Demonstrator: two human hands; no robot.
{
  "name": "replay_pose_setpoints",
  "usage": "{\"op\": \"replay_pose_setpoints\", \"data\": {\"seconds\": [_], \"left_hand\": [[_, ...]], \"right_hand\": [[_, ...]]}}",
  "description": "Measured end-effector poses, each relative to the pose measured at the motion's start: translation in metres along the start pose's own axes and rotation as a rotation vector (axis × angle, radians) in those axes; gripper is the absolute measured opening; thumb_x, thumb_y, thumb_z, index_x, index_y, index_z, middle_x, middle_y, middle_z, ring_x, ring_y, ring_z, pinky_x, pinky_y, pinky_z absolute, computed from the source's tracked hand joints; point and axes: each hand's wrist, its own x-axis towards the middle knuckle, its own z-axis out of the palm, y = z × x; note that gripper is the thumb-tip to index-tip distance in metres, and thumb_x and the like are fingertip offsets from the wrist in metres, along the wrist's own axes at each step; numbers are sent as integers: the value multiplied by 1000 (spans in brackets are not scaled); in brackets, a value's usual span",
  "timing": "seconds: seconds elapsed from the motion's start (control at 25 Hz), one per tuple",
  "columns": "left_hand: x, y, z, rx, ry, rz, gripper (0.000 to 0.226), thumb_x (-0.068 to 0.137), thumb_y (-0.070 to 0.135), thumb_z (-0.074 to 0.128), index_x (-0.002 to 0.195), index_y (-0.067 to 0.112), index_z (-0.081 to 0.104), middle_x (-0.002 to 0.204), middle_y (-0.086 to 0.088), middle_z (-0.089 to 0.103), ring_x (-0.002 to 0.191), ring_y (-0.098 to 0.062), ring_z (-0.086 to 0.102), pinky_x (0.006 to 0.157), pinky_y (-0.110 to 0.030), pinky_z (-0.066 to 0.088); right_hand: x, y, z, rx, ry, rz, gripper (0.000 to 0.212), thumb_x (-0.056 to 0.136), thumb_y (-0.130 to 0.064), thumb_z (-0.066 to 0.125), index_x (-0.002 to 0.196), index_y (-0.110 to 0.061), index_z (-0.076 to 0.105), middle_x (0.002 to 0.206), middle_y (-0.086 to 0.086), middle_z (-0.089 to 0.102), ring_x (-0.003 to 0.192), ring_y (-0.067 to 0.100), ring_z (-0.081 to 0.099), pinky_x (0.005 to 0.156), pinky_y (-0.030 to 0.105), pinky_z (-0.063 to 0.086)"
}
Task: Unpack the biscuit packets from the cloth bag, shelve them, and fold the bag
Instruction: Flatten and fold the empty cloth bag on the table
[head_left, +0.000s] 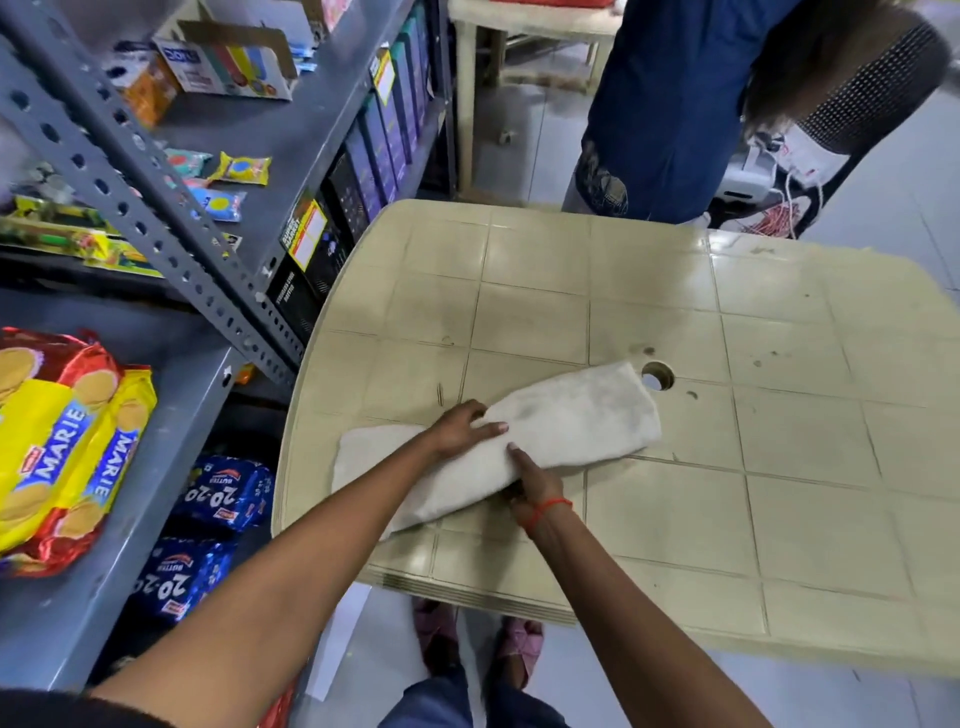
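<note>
From the head camera, you are looking down at the off-white cloth bag (519, 447), which lies flattened and folded into a long strip across the near left part of the beige plastic table with its moulded tile pattern (779, 364). The yellow and red Marie biscuit packets (67, 452) already sit on the grey metal shelf (171, 447) to your left, with blue 20-20 biscuit packets (218, 499) on the level beneath, so the shelving looks done and you appear to be in the folding step.

The risk here is the fold springing open. The cloth is soft, and its far end reaches the round hole in the table top (657, 376); if you lift either hand before the crease is set, the top layer could slide off. The near left end sits close to the table edge, so a hard sideways pull could drag it over.

Your left hand (462, 426) lies across the middle of the bag, fingers spread and pressing flat on top, holding it down rather than gripping it. Your right hand (530, 478), with a red thread at the wrist, is at the near edge of the strip, fingers curled onto the cloth; whether they pinch a layer or only press it cannot be told. Both forearms reach out from low in the view and angle in toward the bag.
</note>
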Motion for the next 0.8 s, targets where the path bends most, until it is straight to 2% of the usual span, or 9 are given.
{"op": "replay_pose_setpoints", "data": {"seconds": [0.04,0.12,0.2,0.24,0.36,0.48,0.56,0.68,0.8], "left_hand": [[-5,7,-3,-129,-57,-34,52,79,51,66,111,11,61,116,-8,67,105,-21,63,91,-36,50],[-15,22,-21,-331,-191,-111,48,78,43,71,109,7,63,103,-5,71,97,-18,67,86,-31,53],[-26,37,-45,-504,-296,-100,53,76,37,75,118,6,62,109,-9,72,105,-22,67,95,-35,51],[-31,45,-56,-564,-308,-63,53,76,35,75,120,8,62,114,-11,71,110,-24,65,100,-37,49],[-45,83,-87,-675,-199,132,38,82,20,70,117,7,64,115,-12,70,108,-24,65,96,-33,52],[-64,118,-115,-677,7,345,33,77,8,72,110,10,67,106,-7,72,98,-21,67,89,-28,55],[-80,126,-126,-631,107,431,34,71,14,77,105,13,70,106,-7,72,97,-20,67,91,-31,53],[-97,107,-110,-658,129,364,14,81,24,70,91,14,72,92,4,75,84,-11,68,79,-24,55],[-96,37,-53,-669,141,180,32,82,28,68,107,7,67,96,-1,72,89,-17,66,69,-18,53]], "right_hand": [[-4,-10,0,-3,-78,32,20,89,-7,59,109,-4,58,95,10,65,85,24,62,67,30,54],[-8,-31,-1,-88,-177,23,28,91,-9,55,119,-2,55,106,14,66,96,27,61,70,32,54],[-12,-59,6,-207,-265,-80,39,88,-7,58,126,-2,53,124,22,61,108,32,61,75,38,58],[-18,-75,13,-293,-301,-157,36,87,-7,59,122,-2,57,126,24,60,110,34,61,84,44,56],[-40,-121,41,-410,-372,-338,32,82,-1,63,114,4,62,120,26,63,112,37,61,101,51,47],[-71,-160,69,-488,-491,-539,31,82,6,62,113,7,60,106,21,68,94,28,68,88,41,56],[-86,-170,76,-562,-540,-672,30,82,9,61,112,5,60,98,13,69,85,21,68,81,32,58],[-83,-156,67,-746,-532,-805,36,81,9,63,116,6,59,106,13,67,90,15,66,85,30,55],[-45,-100,22,-1064,-491,-686,34,79,10,63,112,3,63,105,9,64,83,1,62,78,18,53]]}}
